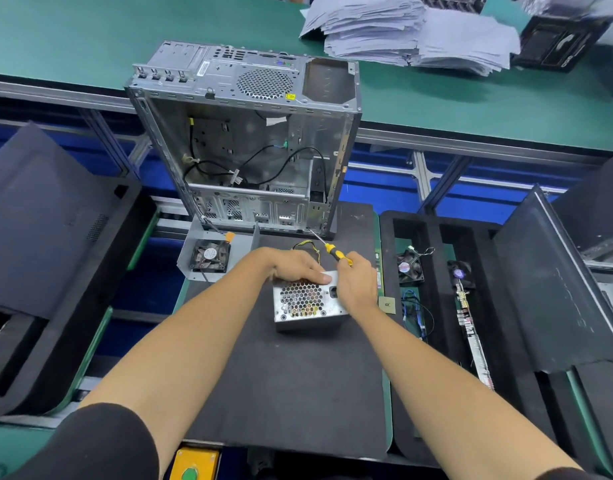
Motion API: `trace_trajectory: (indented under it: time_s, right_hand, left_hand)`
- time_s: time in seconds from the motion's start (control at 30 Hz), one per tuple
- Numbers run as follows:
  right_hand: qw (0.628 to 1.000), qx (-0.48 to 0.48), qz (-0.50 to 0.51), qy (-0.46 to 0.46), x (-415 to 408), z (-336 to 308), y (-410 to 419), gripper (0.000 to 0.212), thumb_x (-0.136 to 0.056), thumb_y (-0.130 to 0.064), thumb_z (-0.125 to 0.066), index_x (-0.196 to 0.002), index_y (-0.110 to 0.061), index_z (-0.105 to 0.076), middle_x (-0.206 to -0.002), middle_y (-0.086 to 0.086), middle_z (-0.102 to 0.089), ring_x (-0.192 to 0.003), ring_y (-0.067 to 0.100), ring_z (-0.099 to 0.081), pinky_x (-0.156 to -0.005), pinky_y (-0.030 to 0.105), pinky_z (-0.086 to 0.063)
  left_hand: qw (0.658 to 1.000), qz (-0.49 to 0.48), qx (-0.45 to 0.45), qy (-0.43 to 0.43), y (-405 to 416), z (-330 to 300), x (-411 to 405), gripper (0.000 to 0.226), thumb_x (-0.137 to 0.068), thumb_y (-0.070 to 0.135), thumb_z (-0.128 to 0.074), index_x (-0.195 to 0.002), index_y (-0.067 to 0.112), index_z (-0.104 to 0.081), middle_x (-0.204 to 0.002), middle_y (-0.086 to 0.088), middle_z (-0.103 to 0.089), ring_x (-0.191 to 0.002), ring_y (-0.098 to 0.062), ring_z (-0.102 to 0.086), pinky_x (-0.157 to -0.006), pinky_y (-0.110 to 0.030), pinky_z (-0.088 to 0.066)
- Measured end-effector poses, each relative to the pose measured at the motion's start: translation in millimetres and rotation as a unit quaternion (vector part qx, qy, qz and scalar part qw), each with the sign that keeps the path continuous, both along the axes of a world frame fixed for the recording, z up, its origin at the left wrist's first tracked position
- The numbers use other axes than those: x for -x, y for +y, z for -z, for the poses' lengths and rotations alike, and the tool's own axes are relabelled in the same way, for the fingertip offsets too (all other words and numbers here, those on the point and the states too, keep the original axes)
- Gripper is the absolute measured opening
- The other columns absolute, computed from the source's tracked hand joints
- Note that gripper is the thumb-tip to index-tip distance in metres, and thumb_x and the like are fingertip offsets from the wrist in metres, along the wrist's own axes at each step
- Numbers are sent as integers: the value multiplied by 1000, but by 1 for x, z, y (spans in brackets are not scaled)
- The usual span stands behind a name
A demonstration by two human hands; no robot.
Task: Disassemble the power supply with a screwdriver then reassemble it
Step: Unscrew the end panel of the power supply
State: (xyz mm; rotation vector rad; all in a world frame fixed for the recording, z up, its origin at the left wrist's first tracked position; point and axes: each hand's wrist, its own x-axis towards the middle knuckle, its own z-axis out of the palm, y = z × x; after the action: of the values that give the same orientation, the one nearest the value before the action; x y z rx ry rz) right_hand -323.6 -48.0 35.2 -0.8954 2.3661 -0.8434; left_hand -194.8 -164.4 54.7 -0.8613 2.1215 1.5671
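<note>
The silver power supply [306,304] sits on a black foam mat [291,386], its honeycomb grille facing me and yellow-black wires trailing behind it. My left hand [296,265] rests on its top far edge, fingers lying flat across the metal. My right hand [357,284] is at the unit's right top corner and grips a yellow-and-black screwdriver [334,252], whose thin shaft points up and away toward the computer case. The screwdriver tip is off the power supply.
An open, gutted computer case [249,140] stands right behind the mat. A metal bracket with a fan [209,256] lies to the left. Black foam trays [436,289] on the right hold fans, cables and a circuit strip. Stacked papers [412,32] lie on the green bench.
</note>
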Motion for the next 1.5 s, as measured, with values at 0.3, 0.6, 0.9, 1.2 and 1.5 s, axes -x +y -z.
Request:
trace_trajectory:
  time_s: [0.3, 0.6, 0.9, 1.2, 1.5]
  right_hand:
    - [999, 8, -24, 22, 0, -4, 1, 25, -98, -26, -38, -84, -15, -56, -74, 3, -61, -69, 26, -57, -55, 35, -36]
    - [995, 64, -30, 75, 20, -18, 4, 26, -98, -27, -36, -90, -33, -60, -83, -3, -62, -76, 20, -54, -57, 33, -32]
    - [951, 296, -9, -87, 49, -47, 6, 19, -88, -13, -46, -81, -25, -59, -55, -1, -50, -49, 20, -46, -49, 35, -36]
    - [885, 432, 14, -174, 76, -85, -1, 16, -86, -5, -49, -75, -10, -59, -64, -2, -58, -47, 21, -45, -44, 26, -38]
    - [888, 410, -97, -185, 65, -99, 3, 27, -82, 0, -44, -69, -21, -52, -63, -9, -51, -51, 10, -43, -43, 20, -38]
  left_hand:
    - [1000, -11, -18, -6, -5, 5, 6, 43, -97, 44, -68, -114, 5, -74, -103, -3, -66, -94, -16, -55, -95, -34, -44]
    - [997, -26, -75, -16, -6, 6, 8, 27, -100, 30, -65, -78, 24, -77, -80, 1, -71, -69, -14, -63, -67, -26, -51]
    - [992, -24, -112, -48, -8, 0, 10, 23, -103, 28, -61, -117, 15, -75, -102, -11, -73, -76, -20, -69, -65, -31, -58]
    - [986, -42, -115, -111, -8, -4, 16, 33, -99, 35, -64, -114, 6, -68, -102, -17, -68, -79, -30, -65, -71, -37, -55]
    - [981, -51, -136, -127, -9, -7, 17, 36, -99, 31, -64, -118, 2, -68, -104, -18, -70, -80, -29, -69, -76, -40, -59]
